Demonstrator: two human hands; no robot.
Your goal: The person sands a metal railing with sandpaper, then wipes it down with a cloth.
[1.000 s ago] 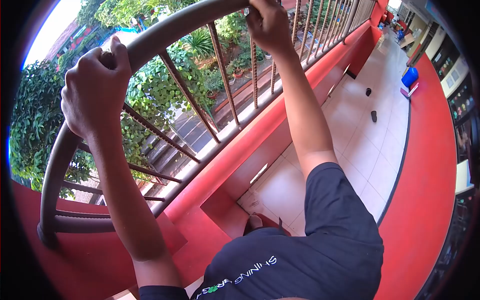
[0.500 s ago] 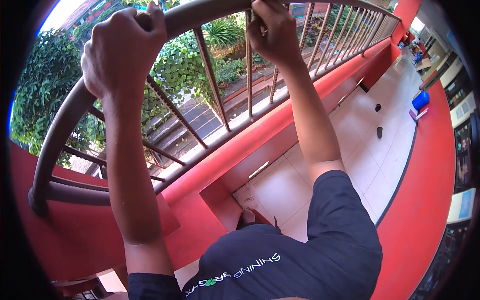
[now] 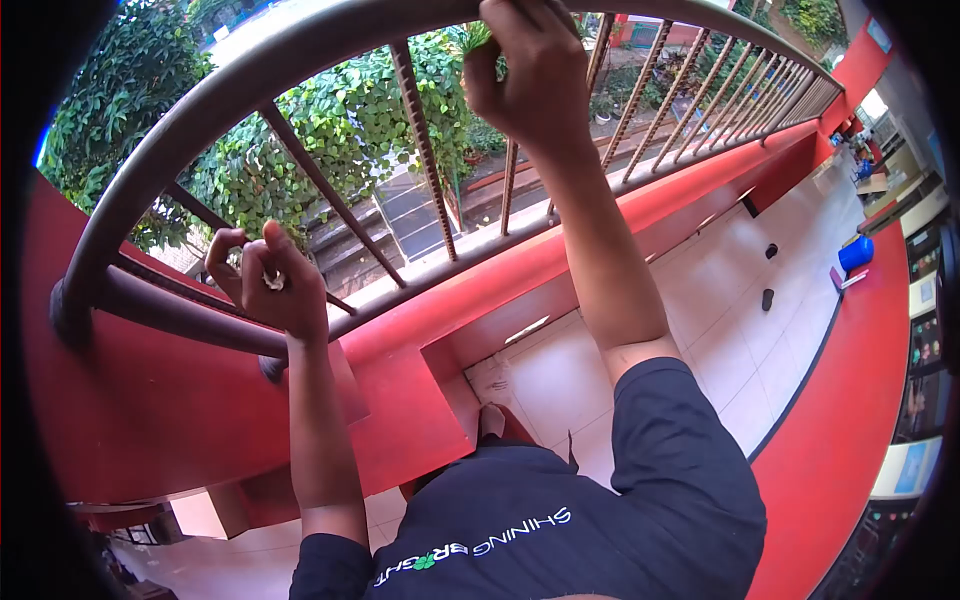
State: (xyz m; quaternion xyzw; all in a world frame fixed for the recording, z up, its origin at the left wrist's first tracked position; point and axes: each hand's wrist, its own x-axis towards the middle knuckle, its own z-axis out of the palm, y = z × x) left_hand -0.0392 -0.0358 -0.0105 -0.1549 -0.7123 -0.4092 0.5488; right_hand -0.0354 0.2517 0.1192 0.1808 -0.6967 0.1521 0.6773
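My left hand (image 3: pixel 272 285) is off the top rail, with its fingers curled beside the lower left end of the metal railing (image 3: pixel 165 140). A small whitish, crumpled bit shows between those fingers, too small to name. Higher up, my right hand (image 3: pixel 535 85) is closed at the railing's curved top rail, its fingertips partly cut off by the upper edge of the view. Ribbed metal bars (image 3: pixel 425 145) run from the top rail down to the lower rail, between and beyond my hands.
Below the railing runs a red ledge (image 3: pixel 400 375). Leafy plants (image 3: pixel 340 120) grow beyond the bars. To the right lies a tiled floor (image 3: pixel 715 300) with a pair of dark slippers (image 3: pixel 768 299). A blue bucket (image 3: pixel 856 253) stands by a red surface (image 3: pixel 840 420).
My left hand has let go of the top rail and come down toward the lower rail. My right hand stays at the top rail. The view has shifted slightly.
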